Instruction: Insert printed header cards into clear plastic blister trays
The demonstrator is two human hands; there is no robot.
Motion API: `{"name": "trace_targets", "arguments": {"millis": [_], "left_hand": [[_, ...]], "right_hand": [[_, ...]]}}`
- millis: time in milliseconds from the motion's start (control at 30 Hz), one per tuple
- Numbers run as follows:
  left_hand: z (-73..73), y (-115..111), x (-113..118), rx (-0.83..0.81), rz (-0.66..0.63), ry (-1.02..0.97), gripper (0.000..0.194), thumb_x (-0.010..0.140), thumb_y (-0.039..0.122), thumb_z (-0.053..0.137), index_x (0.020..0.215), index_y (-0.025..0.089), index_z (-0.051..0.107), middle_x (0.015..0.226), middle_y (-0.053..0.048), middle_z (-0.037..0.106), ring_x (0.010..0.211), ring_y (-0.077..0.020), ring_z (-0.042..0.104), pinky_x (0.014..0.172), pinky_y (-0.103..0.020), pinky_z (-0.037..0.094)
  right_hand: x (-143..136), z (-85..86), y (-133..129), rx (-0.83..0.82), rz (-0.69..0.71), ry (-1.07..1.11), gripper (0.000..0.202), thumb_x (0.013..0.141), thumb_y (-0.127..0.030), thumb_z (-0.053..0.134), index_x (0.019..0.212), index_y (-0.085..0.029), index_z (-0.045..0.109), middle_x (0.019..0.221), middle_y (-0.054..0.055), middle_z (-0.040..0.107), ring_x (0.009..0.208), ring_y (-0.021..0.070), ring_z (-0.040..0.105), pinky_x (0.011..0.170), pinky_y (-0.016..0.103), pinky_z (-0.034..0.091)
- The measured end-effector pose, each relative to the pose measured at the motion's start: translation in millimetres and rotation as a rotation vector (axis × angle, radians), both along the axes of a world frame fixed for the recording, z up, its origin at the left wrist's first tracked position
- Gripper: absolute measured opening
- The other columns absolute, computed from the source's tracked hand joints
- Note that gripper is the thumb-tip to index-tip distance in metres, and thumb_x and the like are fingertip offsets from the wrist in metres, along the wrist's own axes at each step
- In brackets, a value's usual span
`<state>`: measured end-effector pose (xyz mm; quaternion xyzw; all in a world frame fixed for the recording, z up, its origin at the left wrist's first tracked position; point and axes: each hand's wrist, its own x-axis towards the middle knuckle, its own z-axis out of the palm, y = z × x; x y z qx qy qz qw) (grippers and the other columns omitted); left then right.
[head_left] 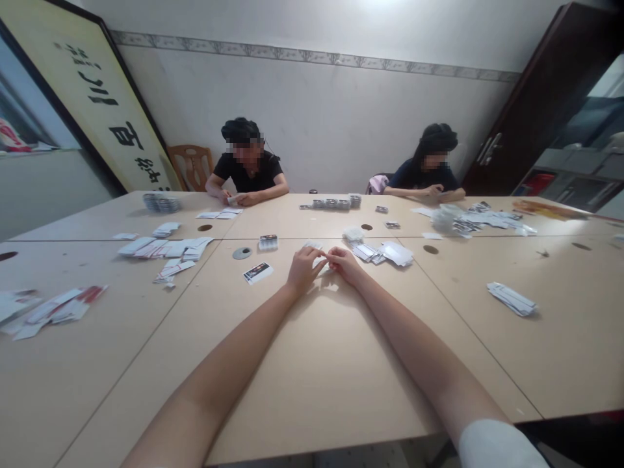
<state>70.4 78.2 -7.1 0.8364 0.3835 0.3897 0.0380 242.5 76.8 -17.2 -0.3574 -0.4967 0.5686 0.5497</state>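
At far left, red-and-white cards (pixel 65 312) lie on a pale wood table (pixel 292 390), some cut off by the view's edge. Beyond them spreads a pile of white cards (pixel 166 248). Next come a grey disc (pixel 242 253), a printed card (pixel 258 272) and a small box (pixel 268 242), all near the left hand.

Both forearms reach forward from below, angled inward. The left hand (pixel 305 268) is bent at the wrist, fingers curled and tips drawn together. A thin pale piece (pixel 319 262) shows at the fingertips, mostly hidden; I cannot tell whether either hand grips it. The right hand (pixel 344 263) meets the left, its thumb and forefinger pinched together; its white sleeve (pixel 500 443) is cut off below.

Just beyond the right hand lie white packets (pixel 396 253). Wood surface runs between the forearms to the table's near edge, and from the right arm across to a bundle of cards (pixel 511 299), well apart.
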Motion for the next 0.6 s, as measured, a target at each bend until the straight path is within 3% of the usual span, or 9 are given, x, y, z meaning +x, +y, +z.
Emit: {"name": "trace_targets", "arguments": {"millis": [600], "left_hand": [[-2.9, 5.1, -1.7, 0.028, -0.030, -0.111, 0.006, 0.094, 0.021, 0.062, 0.093, 0.019, 0.068, 0.096, -0.007, 0.067, 0.098, -0.0233, 0.061, 0.090, -0.037, 0.048]], "right_hand": [[1.4, -7.7, 6.9, 0.002, 0.026, 0.048, 0.032, 0.060, -0.034, 0.089, 0.069, -0.019, 0.062, 0.058, -0.006, 0.058, 0.055, 0.0089, 0.050, 0.057, 0.025, 0.034]]}}
